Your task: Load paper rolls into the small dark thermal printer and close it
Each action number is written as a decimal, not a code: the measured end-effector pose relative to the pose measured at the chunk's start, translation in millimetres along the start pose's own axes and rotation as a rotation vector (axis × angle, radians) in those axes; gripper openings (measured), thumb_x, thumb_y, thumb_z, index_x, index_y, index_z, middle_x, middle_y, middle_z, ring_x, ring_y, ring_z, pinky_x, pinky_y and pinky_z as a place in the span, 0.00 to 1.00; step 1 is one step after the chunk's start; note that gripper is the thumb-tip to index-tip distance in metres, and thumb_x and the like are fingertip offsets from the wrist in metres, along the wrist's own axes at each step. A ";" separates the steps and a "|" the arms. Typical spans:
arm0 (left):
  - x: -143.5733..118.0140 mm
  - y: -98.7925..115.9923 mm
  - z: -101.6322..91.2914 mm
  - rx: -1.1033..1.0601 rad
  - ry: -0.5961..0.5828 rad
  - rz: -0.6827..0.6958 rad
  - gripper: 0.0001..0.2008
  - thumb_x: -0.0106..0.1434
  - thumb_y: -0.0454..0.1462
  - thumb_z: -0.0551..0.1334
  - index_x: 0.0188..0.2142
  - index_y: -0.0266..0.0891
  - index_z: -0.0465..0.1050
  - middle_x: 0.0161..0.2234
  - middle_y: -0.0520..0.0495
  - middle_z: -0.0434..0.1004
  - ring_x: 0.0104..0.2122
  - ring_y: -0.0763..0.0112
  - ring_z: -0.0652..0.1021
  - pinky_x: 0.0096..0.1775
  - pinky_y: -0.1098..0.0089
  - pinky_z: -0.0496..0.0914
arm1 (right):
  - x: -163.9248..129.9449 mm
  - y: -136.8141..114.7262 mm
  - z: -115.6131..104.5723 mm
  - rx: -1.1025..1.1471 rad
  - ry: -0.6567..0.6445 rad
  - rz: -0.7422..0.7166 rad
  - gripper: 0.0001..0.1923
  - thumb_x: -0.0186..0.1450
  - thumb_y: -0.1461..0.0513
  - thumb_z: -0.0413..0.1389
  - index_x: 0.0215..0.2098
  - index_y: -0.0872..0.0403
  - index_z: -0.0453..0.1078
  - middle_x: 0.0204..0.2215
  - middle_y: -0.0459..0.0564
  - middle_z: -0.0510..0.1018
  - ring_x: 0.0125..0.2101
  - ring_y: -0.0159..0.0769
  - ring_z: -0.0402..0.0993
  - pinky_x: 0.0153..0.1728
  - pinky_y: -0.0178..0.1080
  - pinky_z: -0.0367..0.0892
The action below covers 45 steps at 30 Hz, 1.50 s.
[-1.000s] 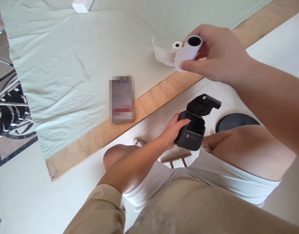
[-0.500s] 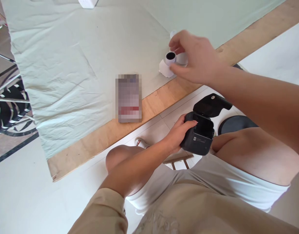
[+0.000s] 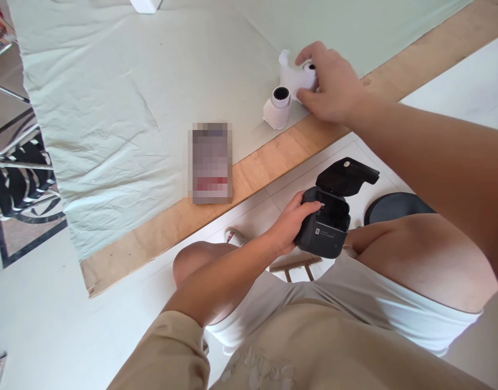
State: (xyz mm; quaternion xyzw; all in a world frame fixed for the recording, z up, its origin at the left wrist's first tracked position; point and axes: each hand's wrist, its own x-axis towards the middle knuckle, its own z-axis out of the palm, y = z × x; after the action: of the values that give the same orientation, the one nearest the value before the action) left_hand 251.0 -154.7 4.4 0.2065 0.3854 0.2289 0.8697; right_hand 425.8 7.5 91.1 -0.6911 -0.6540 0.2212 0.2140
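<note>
My left hand [image 3: 292, 221] holds a small black printer [image 3: 325, 230] over my lap, its lid [image 3: 346, 176] flipped up and the paper bay showing. My right hand [image 3: 332, 86] reaches over the table edge and closes on a white paper roll [image 3: 301, 77] with a loose curled tail. A second, emptier paper roll [image 3: 278, 105] stands on end on the pale green cloth [image 3: 123, 97], just left of that hand and apart from it.
A blurred rectangular card or phone [image 3: 211, 162] lies at the wooden table edge [image 3: 257, 168]. A white object [image 3: 145, 5] sits at the far edge. A dark round stool seat [image 3: 395, 207] and a small wooden stool [image 3: 293, 264] are by my legs. Chair legs stand at left.
My right hand set down the roll it held, which now stands on the cloth, and moved right onto the other roll with the loose tail. The printer stayed in my left hand.
</note>
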 end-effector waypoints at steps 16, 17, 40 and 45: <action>12.5 -0.2 0.4 -0.036 0.093 0.049 0.35 0.51 0.45 0.82 0.56 0.44 0.75 0.46 0.49 0.85 0.42 0.62 0.83 0.45 0.62 0.77 | -163.9 55.1 -15.0 0.811 0.176 0.014 0.25 0.62 0.64 0.70 0.55 0.38 0.77 0.42 0.46 0.79 0.37 0.36 0.73 0.37 0.43 0.69; 13.9 -0.5 0.4 -0.036 0.108 0.054 0.35 0.51 0.44 0.83 0.56 0.45 0.75 0.45 0.50 0.85 0.41 0.62 0.83 0.45 0.62 0.76 | -168.2 56.2 -9.7 0.847 0.093 0.076 0.28 0.62 0.63 0.68 0.59 0.37 0.73 0.42 0.46 0.80 0.38 0.37 0.75 0.37 0.42 0.71; 27.2 3.6 6.4 0.029 0.204 0.114 0.35 0.50 0.44 0.81 0.56 0.44 0.75 0.47 0.50 0.85 0.43 0.59 0.84 0.45 0.61 0.77 | -174.7 78.3 -0.3 1.312 -0.303 0.516 0.24 0.60 0.55 0.73 0.52 0.44 0.73 0.40 0.44 0.82 0.37 0.33 0.82 0.31 0.34 0.78; 26.0 2.3 5.7 0.020 0.197 0.135 0.34 0.50 0.44 0.81 0.55 0.44 0.75 0.48 0.49 0.85 0.44 0.58 0.85 0.47 0.60 0.78 | -181.4 78.4 4.1 1.158 -0.325 0.411 0.33 0.63 0.55 0.73 0.63 0.36 0.70 0.36 0.41 0.81 0.33 0.34 0.81 0.29 0.35 0.76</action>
State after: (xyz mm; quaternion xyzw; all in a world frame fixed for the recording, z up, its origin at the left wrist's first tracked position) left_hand 270.4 -139.4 -5.8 0.2172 0.4565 0.3022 0.8081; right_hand 478.4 -177.7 46.6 -0.5323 -0.3068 0.6777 0.4041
